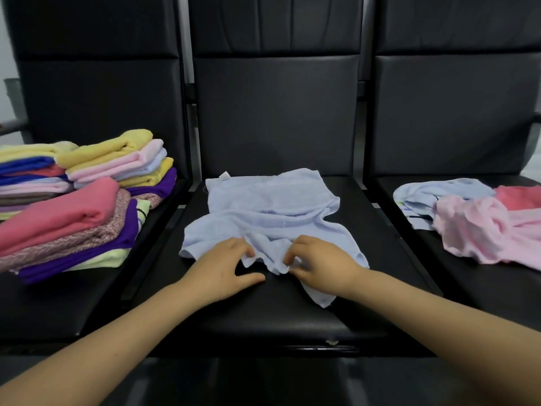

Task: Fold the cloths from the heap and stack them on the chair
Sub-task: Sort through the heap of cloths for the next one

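A pale blue cloth [272,212] lies crumpled on the middle chair [292,306]. Left hand [225,268] and right hand [319,263] each pinch its near edge. Stack [73,200] left, heap [474,218] right.

You face three black padded seats [275,312] set side by side, their tall backrests [276,112] filling most of your view. Narrow gaps between the backrests show a pale wall [7,39], also visible at far left. A dark armrest [13,124] juts out there. The light is dim and even.
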`<state>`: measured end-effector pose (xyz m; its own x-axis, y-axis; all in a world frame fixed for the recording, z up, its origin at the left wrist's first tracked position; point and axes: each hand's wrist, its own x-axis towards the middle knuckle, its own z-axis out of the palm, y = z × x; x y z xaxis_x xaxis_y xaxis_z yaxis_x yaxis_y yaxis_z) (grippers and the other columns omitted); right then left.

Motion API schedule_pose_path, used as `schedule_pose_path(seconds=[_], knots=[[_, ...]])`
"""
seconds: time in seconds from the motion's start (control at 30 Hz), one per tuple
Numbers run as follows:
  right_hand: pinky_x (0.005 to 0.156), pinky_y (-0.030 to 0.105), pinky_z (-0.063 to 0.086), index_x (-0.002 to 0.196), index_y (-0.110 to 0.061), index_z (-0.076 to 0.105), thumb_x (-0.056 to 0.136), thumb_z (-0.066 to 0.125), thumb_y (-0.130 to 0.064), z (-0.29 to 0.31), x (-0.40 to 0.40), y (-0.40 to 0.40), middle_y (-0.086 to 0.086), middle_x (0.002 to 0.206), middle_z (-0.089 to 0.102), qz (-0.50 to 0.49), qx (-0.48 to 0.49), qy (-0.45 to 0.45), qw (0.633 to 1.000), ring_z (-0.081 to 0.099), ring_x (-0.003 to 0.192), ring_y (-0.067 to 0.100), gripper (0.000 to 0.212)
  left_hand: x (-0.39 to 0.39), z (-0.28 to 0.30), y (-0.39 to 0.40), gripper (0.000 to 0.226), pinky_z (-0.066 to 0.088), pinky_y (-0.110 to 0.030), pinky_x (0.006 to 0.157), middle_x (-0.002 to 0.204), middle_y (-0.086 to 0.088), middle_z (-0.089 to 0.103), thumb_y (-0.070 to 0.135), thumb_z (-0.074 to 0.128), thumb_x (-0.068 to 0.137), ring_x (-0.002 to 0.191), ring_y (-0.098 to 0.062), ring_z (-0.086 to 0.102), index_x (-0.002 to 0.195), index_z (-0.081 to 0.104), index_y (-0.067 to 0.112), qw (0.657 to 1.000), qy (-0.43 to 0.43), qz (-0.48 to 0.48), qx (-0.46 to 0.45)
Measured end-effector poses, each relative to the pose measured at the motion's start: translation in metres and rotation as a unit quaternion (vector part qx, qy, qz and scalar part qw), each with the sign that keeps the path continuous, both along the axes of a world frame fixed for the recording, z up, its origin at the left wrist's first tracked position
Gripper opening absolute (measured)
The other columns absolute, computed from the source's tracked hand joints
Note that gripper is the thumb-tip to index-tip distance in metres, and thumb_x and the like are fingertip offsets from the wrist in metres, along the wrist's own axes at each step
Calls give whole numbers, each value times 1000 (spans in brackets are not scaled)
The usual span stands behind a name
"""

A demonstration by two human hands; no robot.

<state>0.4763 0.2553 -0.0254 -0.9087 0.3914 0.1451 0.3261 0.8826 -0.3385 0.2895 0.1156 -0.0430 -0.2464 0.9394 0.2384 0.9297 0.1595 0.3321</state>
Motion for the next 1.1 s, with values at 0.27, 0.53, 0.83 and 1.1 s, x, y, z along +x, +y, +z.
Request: schedule_pose_path(seconds=[0.27, 0.53, 0.83, 1.1], knots=[[62, 22, 36, 71, -18, 41, 96, 41, -9, 18, -3, 16, -5, 72, 48, -145, -195, 82, 966, 46, 72, 13, 27, -36, 9, 1, 51, 48, -35, 83, 92, 11, 62, 56, 29, 80, 88, -7, 58, 90, 64, 21, 1000, -1, 2, -2], [56, 27, 32, 74, -16, 44, 95, 41, -15, 46, 2, 34, 2, 71, 44, -232, -360, 161, 889, 41, 68, 14, 21, 6, 7, 17, 30, 46, -30, 75, 94, 12, 49, 56, 56, 87, 86, -10, 52, 97, 52, 29, 998, 53, -2, -33], [51, 23, 27, 76, -13, 47, 96, 53, -19, 45, 28, 51, 2, 67, 37, -214, -339, 137, 906, 33, 60, 12, 21, -5, 12, 34, 35, 44, -38, 73, 70, -2, 60, 30, 50, 98, 69, -16, 52, 71, 60, 9, 991, -124, 27, 44], [57, 20, 44, 74, -15, 62, 92, 64, -32, 65, 44, 54, -7, 65, 64, -225, -472, 144, 840, 61, 64, 6, 25, -10, 41, 30, 37, 35, -18, 60, 53, 11, 48, 10, 55, 94, 56, -4, 44, 59, 46, 18, 990, -137, 9, 42]])
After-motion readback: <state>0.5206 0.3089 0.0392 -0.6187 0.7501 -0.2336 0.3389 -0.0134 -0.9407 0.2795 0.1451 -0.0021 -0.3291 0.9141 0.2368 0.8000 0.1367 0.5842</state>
